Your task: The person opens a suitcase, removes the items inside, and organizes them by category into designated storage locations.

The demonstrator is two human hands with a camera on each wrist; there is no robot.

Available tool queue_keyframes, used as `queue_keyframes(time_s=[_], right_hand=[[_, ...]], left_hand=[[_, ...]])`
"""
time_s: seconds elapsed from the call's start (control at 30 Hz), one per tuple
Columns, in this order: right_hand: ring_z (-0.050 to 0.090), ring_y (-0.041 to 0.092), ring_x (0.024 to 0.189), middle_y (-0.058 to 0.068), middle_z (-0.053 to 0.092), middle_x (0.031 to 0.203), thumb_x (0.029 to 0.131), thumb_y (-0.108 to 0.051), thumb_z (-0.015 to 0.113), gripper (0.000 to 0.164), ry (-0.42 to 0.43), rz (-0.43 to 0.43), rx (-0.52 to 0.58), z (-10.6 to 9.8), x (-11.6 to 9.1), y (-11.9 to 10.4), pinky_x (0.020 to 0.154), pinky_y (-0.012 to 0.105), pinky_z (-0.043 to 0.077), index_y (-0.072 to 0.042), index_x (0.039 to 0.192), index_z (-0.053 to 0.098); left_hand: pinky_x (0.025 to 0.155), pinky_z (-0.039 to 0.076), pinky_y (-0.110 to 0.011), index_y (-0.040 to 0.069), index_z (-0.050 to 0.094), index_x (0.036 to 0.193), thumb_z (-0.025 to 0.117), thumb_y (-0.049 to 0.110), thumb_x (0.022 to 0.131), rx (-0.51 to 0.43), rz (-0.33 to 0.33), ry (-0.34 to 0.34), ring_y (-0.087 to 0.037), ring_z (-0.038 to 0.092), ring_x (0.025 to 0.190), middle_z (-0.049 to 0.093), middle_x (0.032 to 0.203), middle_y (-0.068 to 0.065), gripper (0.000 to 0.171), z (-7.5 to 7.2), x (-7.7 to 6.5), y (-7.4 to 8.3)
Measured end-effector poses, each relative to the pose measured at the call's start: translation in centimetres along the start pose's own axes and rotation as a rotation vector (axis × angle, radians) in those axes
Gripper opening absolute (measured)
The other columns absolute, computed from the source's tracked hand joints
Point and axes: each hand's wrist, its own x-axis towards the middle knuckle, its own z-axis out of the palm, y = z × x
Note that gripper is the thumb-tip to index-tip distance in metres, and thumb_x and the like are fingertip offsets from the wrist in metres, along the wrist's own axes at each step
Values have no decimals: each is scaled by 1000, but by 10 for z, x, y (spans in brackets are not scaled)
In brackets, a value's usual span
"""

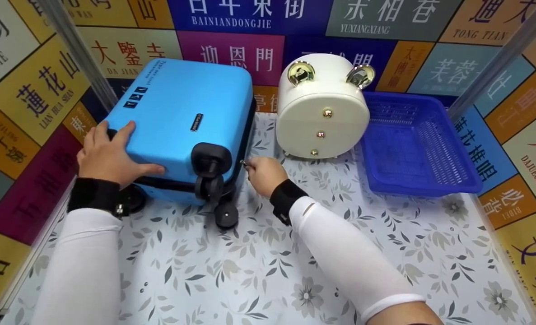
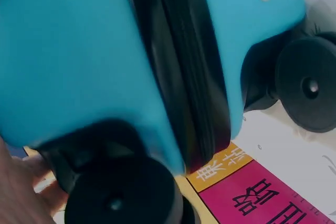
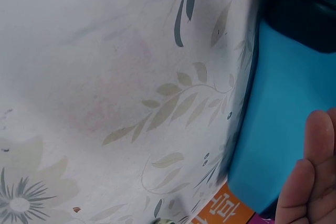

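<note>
A light blue hard-shell suitcase lies flat on the table at the left, its black wheels towards me. My left hand rests spread over its near left corner, thumb along the near edge. In the left wrist view, a black zip seam runs between the two shell halves, and the fingers reach past a wheel. At the suitcase's right side, my right hand pinches a small metal zip pull. The right wrist view shows its curled fingers against the blue shell; the pull is hidden there.
A round cream bag with gold ears and studs stands right of the suitcase. Beside it is a blue plastic basket. Panels with street names wall in the back and sides. Leaf-patterned covering spreads over the table.
</note>
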Motion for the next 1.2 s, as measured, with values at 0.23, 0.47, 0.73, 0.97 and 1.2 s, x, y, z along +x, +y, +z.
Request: queue_keyframes(time_s=[0.23, 0.47, 0.73, 0.97, 1.2], right_hand=[[65, 17, 78, -3, 70, 84, 94, -24, 50, 21, 11, -5, -3, 1, -1, 0, 72, 34, 50, -18, 92, 70], [65, 19, 78, -1, 70, 85, 94, -24, 49, 23, 25, -1, -18, 2, -4, -1, 73, 35, 51, -16, 93, 71], [67, 21, 83, 0, 71, 90, 94, -24, 48, 25, 46, 10, -38, 0, -6, 1, 75, 37, 52, -17, 96, 72], [67, 24, 84, 1, 72, 90, 93, -25, 50, 24, 70, 31, -56, -4, -9, 0, 75, 39, 52, -16, 93, 72], [66, 23, 80, 2, 71, 85, 89, -21, 52, 20, 46, 14, -24, -2, -12, -3, 73, 37, 51, -14, 85, 71]], left_hand=[[91, 20, -75, 47, 9, 145, 58, 89, 44, 45, -29, 2, -61, 26, 123, -5, 156, -15, 119, -1, 1, -4], [81, 27, -72, 46, 2, 145, 49, 94, 44, 134, -81, 16, -62, 40, 94, -8, 156, -14, 122, 5, -6, 3], [82, 30, -72, 42, -7, 146, 38, 99, 42, 179, -191, 27, -66, 39, 98, -15, 155, -16, 126, 12, -18, 23], [88, 26, -74, 38, -8, 146, 37, 97, 45, 150, -247, 47, -65, 38, 106, -13, 154, -20, 126, 20, -25, 40], [87, 29, -72, 36, -11, 146, 32, 97, 51, 165, -273, 34, -64, 43, 100, -14, 153, -23, 121, 21, -30, 50]])
